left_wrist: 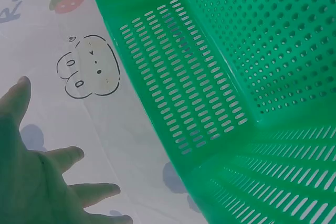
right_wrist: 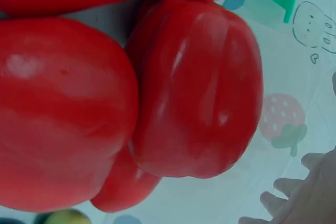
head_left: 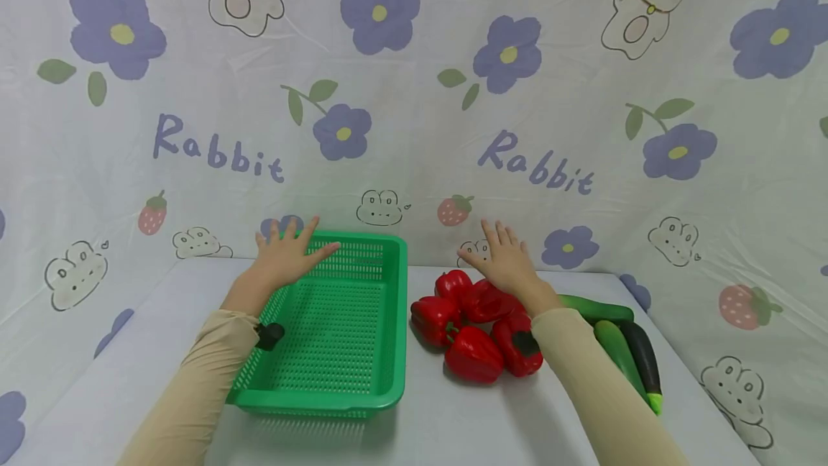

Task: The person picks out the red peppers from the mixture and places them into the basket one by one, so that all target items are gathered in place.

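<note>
In the head view my left hand (head_left: 284,259) is held with fingers spread above the left side of a green plastic basket (head_left: 399,322), holding nothing. The left wrist view shows the spread fingers (left_wrist: 94,192) beside the basket's slotted wall. My right hand (head_left: 507,261), also spread and holding nothing, hovers above the far side of a group of red bell peppers (head_left: 474,354). Several of these glossy peppers lie touching one another; the right sleeve hides part of the group. In the right wrist view a large red pepper (right_wrist: 197,87) stands apart from the fingers.
Right of the peppers lie a green cucumber-like vegetable (head_left: 598,308), a green zucchini-like one (head_left: 617,351) and a dark eggplant (head_left: 642,354) with a green tip. All rest on a white table (head_left: 440,423). Behind it hangs a cloth printed with flowers and rabbits (head_left: 414,128).
</note>
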Demonstrator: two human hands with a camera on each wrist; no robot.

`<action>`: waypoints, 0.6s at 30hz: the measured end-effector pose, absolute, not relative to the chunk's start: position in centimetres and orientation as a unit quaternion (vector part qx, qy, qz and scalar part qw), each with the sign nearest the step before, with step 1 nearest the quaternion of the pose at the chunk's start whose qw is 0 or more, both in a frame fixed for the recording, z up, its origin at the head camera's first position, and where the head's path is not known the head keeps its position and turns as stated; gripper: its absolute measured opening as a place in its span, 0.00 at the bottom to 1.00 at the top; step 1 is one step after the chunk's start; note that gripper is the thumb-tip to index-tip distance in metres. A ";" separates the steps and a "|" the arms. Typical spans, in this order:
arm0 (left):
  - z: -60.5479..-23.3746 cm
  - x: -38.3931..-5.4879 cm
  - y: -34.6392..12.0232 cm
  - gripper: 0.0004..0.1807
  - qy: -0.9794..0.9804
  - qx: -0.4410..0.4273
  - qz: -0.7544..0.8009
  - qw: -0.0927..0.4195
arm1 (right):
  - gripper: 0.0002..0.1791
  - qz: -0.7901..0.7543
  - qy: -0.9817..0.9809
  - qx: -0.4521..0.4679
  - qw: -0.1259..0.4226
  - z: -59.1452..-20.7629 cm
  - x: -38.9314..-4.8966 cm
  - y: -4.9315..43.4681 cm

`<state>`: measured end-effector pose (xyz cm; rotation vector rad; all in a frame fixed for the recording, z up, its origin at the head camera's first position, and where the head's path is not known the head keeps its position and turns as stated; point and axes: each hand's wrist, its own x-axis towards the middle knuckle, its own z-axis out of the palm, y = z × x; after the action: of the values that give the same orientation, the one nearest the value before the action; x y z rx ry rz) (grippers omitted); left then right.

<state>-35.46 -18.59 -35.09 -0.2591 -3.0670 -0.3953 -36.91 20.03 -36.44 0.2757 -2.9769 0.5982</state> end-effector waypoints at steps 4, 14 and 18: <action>-35.1 -35.2 -18.8 0.46 -0.986 -0.085 -0.143 0.028 | 0.50 0.228 -0.968 0.100 0.043 -36.4 -36.3 20.1; -34.4 -33.8 -19.4 0.48 -0.971 -0.121 -0.205 0.021 | 0.53 0.338 -0.934 0.112 0.036 -36.9 -34.7 20.5; -34.0 -33.0 -19.7 0.49 -0.963 -0.136 -0.231 0.022 | 0.55 0.371 -0.922 0.108 0.033 -37.2 -34.1 20.7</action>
<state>-33.01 -19.71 -34.05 -0.4228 -2.9847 -0.7147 -34.14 20.69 -37.19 0.3314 -2.8363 1.1410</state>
